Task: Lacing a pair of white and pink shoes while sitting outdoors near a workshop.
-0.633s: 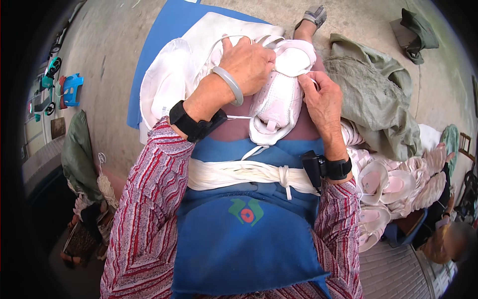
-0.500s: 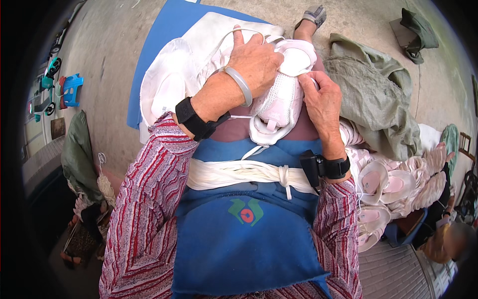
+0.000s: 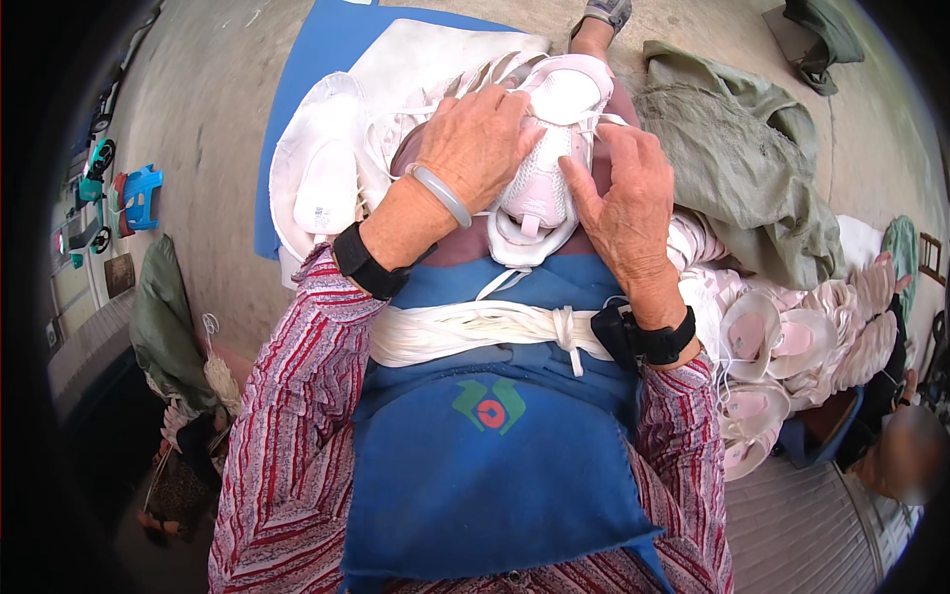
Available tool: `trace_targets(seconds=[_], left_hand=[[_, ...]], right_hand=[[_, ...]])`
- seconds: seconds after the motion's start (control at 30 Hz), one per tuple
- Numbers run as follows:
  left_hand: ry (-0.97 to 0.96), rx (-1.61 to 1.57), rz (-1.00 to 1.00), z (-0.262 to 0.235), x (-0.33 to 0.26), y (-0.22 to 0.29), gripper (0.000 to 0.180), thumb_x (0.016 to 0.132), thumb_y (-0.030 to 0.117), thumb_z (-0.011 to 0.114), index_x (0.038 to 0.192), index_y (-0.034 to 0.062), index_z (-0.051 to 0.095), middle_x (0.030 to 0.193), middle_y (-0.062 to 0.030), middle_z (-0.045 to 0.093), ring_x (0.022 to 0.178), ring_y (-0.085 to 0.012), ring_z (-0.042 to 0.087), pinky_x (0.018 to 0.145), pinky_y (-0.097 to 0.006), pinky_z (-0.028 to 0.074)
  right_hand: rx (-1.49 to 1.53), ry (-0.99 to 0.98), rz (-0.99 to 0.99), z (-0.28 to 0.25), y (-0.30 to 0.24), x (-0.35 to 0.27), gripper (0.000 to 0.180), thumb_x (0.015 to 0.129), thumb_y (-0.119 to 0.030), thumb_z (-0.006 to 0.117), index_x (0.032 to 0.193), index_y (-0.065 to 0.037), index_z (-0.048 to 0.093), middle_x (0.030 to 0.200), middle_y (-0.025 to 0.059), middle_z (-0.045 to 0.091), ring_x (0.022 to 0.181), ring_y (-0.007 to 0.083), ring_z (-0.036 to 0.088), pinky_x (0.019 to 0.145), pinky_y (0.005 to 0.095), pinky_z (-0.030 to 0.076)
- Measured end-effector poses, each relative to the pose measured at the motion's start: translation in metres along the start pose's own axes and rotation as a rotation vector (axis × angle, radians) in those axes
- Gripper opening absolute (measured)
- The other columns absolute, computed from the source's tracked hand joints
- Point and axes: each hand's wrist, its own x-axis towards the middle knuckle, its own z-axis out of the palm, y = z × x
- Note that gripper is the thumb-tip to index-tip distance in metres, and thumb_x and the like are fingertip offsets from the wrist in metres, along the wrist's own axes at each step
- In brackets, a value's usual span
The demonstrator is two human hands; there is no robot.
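Note:
A pale pink and white shoe upper (image 3: pixel 539 188) lies across my lap, with a white piece (image 3: pixel 566 94) in its far opening. Over its left edge rests my left hand (image 3: pixel 480 144), fingers bent and closed on the shoe upper by the lace holes; their tips are partly hidden. My right hand (image 3: pixel 625 193) is at the right edge, thumb and forefinger spread apart. A white shoelace (image 3: pixel 612 119) loops past its fingertips; I see no grip on it. A thick bundle of white laces (image 3: pixel 475 335) is tied across my blue apron (image 3: pixel 495 475).
Left of my hands lies a white sole-shaped piece (image 3: pixel 329 188), with a white sheet (image 3: pixel 445 49) on blue cloth behind. Several pink and white shoe uppers (image 3: pixel 792 342) are piled at right, beside a grey-green sack (image 3: pixel 737 148). A person (image 3: pixel 901 455) is at far right.
My right hand has opened its thumb away from the fingers and come off the shoe's edge. The left hand has shifted slightly left, its raised lace loop lowered. The view has shifted slightly.

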Motion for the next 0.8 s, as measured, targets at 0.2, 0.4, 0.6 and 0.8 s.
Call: trace_targets(seconds=[0.2, 0.4, 0.6, 0.8], left_hand=[[-0.158, 0.015, 0.004, -0.005, 0.002, 0.007, 0.025, 0.087, 0.016, 0.056, 0.102, -0.0027, 0.053, 0.092, -0.0199, 0.059, 0.083, -0.037, 0.061, 0.074, -0.045, 0.051], [-0.216, 0.089, 0.003, 0.004, 0.005, 0.009, 0.016, 0.082, 0.009, 0.054, 0.093, -0.0022, 0.052, 0.087, -0.021, 0.057, 0.081, -0.0385, 0.06, 0.073, -0.045, 0.051], [-0.099, 0.017, -0.008, 0.016, -0.011, 0.011, 0.017, 0.083, 0.004, 0.052, 0.098, -0.0027, 0.051, 0.092, -0.0206, 0.055, 0.089, -0.037, 0.057, 0.078, -0.042, 0.049], [0.072, -0.098, 0.01, 0.019, -0.009, 0.012, 0.032, 0.081, 0.001, 0.051, 0.112, -0.0039, 0.05, 0.096, -0.0199, 0.052, 0.09, -0.0369, 0.055, 0.08, -0.042, 0.047]], right_hand=[[-0.182, -0.111, 0.051, 0.004, -0.015, -0.001, 0.036, 0.075, -0.017, 0.07, 0.102, 0.003, 0.056, 0.098, 0.0166, 0.054, 0.093, 0.0335, 0.056, 0.082, 0.044, 0.042], [-0.135, -0.124, 0.125, 0.015, -0.014, 0.008, 0.023, 0.075, -0.01, 0.063, 0.092, 0.003, 0.056, 0.091, 0.0194, 0.053, 0.085, 0.0363, 0.058, 0.074, 0.0457, 0.046], [0.15, -0.132, 0.071, 0.009, 0.008, -0.003, 0.025, 0.08, -0.004, 0.055, 0.103, 0.003, 0.059, 0.097, 0.0198, 0.059, 0.088, 0.0373, 0.06, 0.079, 0.0418, 0.049], [0.233, -0.042, 0.02, 0.013, 0.009, -0.004, 0.026, 0.076, -0.001, 0.056, 0.102, 0.001, 0.06, 0.09, 0.0176, 0.054, 0.082, 0.0363, 0.058, 0.072, 0.0431, 0.049]])
